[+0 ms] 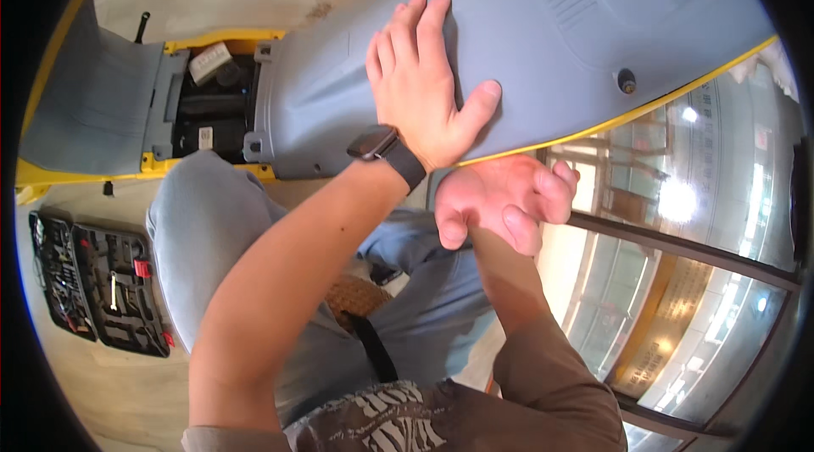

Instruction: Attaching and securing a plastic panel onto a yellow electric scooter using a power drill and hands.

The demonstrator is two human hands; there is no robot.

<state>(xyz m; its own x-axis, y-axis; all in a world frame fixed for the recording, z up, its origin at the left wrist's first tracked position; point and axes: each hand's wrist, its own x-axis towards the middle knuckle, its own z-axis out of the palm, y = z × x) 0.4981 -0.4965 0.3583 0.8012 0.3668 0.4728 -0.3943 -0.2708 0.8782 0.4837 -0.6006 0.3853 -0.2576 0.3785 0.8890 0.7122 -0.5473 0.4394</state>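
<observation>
A large smooth grey panel (pixel 526 70) with a yellow edge, part of a vehicle body like a scooter's, spans the upper view. My left hand (pixel 420 83), wearing a black watch (pixel 376 145) on the wrist, lies flat on it with fingers stretched and thumb apart. Just below the panel's yellow edge is my right hand (pixel 500 198), palm up. Its fingers are loosely bent and apart, with nothing in them. A round black lock or plug (pixel 626 80) sits in the panel to the right.
Left of the panel, an uncovered compartment (pixel 216 104) holds black parts and a pale block (pixel 210 64). An open toolbox (pixel 110 282) with several tools lies on the floor at left. Glass panes with dark frames (pixel 678 248) stand at right.
</observation>
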